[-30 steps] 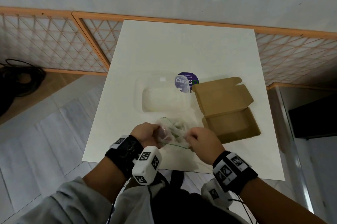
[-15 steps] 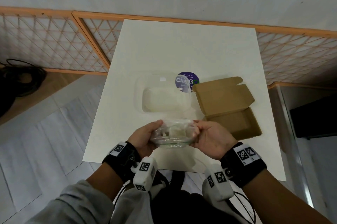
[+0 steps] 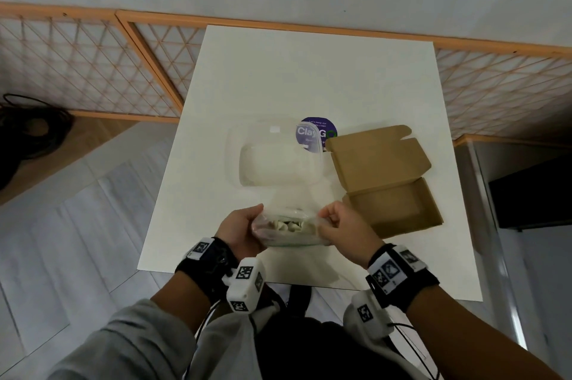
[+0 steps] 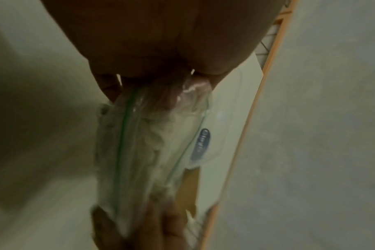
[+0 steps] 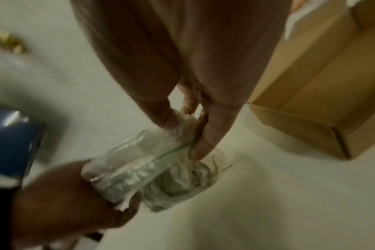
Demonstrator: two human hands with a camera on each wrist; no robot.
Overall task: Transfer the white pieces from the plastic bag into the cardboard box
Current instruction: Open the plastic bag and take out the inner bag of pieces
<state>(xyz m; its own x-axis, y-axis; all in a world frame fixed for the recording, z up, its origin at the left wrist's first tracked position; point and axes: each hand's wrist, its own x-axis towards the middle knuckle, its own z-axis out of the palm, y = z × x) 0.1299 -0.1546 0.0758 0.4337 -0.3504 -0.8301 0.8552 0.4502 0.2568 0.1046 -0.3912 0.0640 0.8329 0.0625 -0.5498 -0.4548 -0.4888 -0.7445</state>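
A clear plastic bag (image 3: 288, 229) with a green zip strip holds several white pieces (image 3: 294, 226) and hangs over the table's near edge. My left hand (image 3: 240, 231) grips its left end and my right hand (image 3: 339, 229) pinches its right end, with the mouth facing up between them. In the left wrist view the bag (image 4: 143, 147) stretches away from my fingers toward the other hand. The right wrist view shows the bag (image 5: 139, 167) pinched between thumb and fingers. The open brown cardboard box (image 3: 399, 209) lies just right of my right hand, lid flap folded back.
A clear plastic container (image 3: 275, 157) sits on the white table (image 3: 309, 76) behind the bag, with a purple round sticker (image 3: 318, 133) beside it. A wooden lattice fence (image 3: 93, 67) runs behind the table. Black cables (image 3: 28, 132) lie on the floor at left.
Both hands have lifted the bag off the table and pulled its ends apart, turning the mouth upward so the white pieces show inside.
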